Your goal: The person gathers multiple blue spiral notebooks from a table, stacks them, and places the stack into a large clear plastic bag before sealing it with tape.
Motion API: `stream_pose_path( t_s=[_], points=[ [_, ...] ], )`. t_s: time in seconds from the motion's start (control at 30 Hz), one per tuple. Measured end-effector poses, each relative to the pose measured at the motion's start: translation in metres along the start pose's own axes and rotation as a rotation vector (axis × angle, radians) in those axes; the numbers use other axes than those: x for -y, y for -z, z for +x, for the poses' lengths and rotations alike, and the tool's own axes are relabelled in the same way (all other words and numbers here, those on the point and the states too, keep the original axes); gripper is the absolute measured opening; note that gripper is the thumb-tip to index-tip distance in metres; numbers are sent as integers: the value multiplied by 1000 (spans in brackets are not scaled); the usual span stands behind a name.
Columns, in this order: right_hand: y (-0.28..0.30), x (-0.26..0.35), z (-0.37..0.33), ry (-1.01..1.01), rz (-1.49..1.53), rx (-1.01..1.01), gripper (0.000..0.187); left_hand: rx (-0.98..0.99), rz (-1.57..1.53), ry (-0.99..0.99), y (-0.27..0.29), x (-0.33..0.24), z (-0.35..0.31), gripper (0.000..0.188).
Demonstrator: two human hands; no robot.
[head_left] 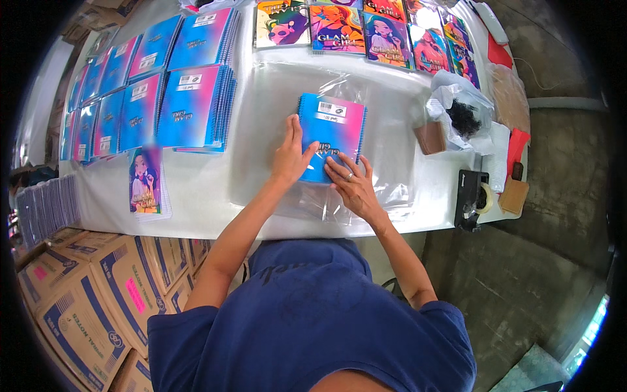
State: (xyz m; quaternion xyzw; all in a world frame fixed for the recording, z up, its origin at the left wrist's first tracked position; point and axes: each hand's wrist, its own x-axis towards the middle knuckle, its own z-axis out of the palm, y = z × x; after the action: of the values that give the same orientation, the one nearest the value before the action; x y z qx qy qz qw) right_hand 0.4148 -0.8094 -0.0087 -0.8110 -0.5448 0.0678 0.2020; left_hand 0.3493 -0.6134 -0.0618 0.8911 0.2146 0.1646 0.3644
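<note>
In front of me a spiral notebook (338,127) with a blue and pink cover lies on clear plastic (392,173). Loose plastic shows beyond its top and bottom edges; I cannot tell whether the notebook is inside a bag. My left hand (292,155) lies along its left side, fingers stretched out and thumb resting on the cover. At the lower right corner, my right hand (351,183), with a ring on one finger, lays spread fingers on the cover, its thumb by the right edge. Both hands touch the notebook.
Stacks of blue and pink notebooks (189,108) fill the left; small illustrated cards (145,179) lie before them. Illustrated notebooks (336,29) line the far side. At right are a tape dispenser (469,199), a brown block (430,138) and a white bag (457,88). Cartons (85,323) stand lower left.
</note>
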Motion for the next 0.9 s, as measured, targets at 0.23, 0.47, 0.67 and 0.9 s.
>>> stream_pose_path(
  t_s=[0.23, 0.47, 0.67, 0.9],
  points=[
    [-3, -4, 42, 101, 77, -21, 22, 22, -59, 93, 6, 3, -2, 76],
    [4, 4, 62, -43, 171, 57, 22, -228, 427, 334, 77, 47, -94, 64],
    [3, 7, 67, -67, 209, 80, 21, -186, -107, 237, 96, 46, -115, 72],
    [9, -12, 75, -358, 873, 179, 23, 205, -313, -141, 89, -64, -98, 74]
  ],
)
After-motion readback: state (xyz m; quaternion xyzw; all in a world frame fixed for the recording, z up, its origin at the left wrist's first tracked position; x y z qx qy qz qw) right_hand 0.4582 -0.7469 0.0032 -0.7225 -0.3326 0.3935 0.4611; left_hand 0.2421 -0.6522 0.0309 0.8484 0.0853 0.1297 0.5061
